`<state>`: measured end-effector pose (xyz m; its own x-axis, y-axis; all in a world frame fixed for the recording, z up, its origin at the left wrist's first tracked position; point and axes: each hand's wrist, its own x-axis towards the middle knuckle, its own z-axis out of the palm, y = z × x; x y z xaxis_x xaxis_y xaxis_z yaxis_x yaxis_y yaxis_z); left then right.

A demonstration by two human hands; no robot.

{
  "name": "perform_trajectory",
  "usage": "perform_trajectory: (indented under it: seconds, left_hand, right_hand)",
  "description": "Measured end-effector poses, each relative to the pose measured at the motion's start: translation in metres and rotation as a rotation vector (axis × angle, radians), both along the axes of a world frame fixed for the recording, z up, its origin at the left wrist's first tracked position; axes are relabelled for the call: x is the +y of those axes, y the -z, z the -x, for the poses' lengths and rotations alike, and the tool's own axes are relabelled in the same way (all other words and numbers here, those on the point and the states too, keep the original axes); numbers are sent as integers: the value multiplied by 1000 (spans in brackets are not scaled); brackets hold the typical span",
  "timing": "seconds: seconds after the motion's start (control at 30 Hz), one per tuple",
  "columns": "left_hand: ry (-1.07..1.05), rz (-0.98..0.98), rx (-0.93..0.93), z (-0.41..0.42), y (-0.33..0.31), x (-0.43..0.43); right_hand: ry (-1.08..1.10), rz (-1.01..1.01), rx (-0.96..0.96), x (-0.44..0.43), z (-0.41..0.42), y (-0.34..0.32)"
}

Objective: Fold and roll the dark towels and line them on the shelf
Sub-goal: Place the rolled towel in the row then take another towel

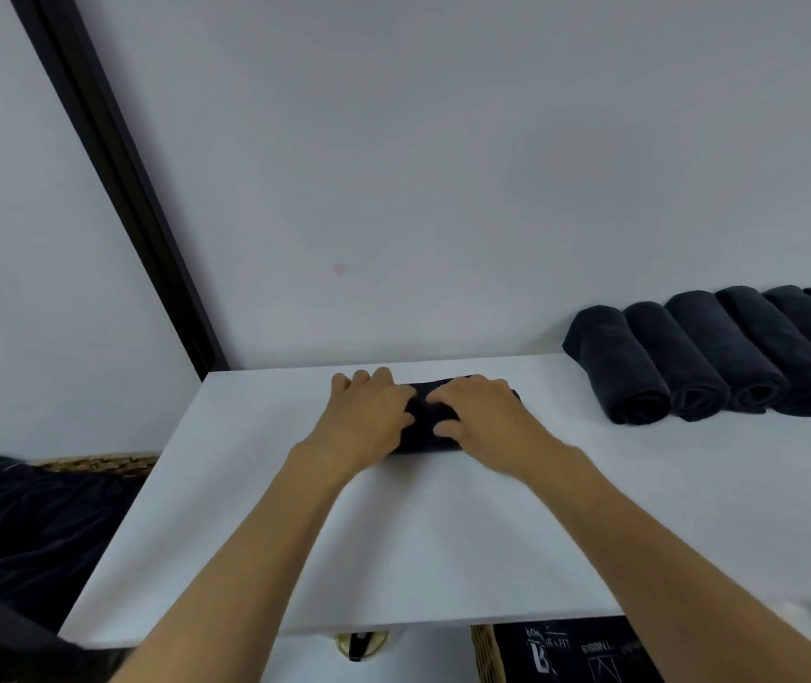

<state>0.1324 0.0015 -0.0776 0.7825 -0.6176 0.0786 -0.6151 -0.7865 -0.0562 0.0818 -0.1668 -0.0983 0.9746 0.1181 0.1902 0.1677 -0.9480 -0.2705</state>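
A dark towel (425, 426), rolled into a short cylinder, lies on the white shelf (245, 510) near the back wall. My left hand (369, 419) covers its left end, fingers curled over the roll. On the right end sits my right hand (484, 416), fingers curled round it and thumb at the front. Most of the roll is hidden under both hands. Several finished dark towel rolls (699, 357) stand side by side in a row at the back right of the shelf.
A wicker basket (97, 463) heaped with dark cloth (23, 525) sits lower left, beside the shelf. A second wicker basket (487, 653) with dark printed fabric shows under the shelf's front edge. A black vertical frame (112, 155) runs up the left wall.
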Motion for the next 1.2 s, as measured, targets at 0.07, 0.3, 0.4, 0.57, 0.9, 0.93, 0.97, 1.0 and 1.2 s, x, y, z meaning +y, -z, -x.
perform_trajectory:
  seconds: [0.07,0.3,0.4,0.57,0.9,0.93,0.97,1.0,1.2]
  left_hand:
    - [70,25,-161,14,9,-6]
    - [107,30,-22,-19,10,-13]
    - [107,136,267,-43,2,-14]
    - [50,116,322,-57,-2,-18]
    - [-341,813,363,5,35,-23]
    - [-352,886,418,4,36,-28]
    - [-348,934,456,5,35,-34]
    - [-337,963,488,6,36,-41]
    - [-176,1095,676,22,32,-86]
  right_hand:
    - [-24,-224,204,-12,-17,-14]
    - [143,-74,-11,-2,-28,-5]
    - [116,59,-296,5,-4,21]
    - [67,46,-133,-2,-16,10]
    - [198,-233,268,-11,-67,-31]
    - [223,-235,274,-9,-68,-31]
    - [254,-247,274,-9,-68,-28]
    - [292,-270,270,-10,-66,-26]
    - [553,-407,161,-43,-26,-14]
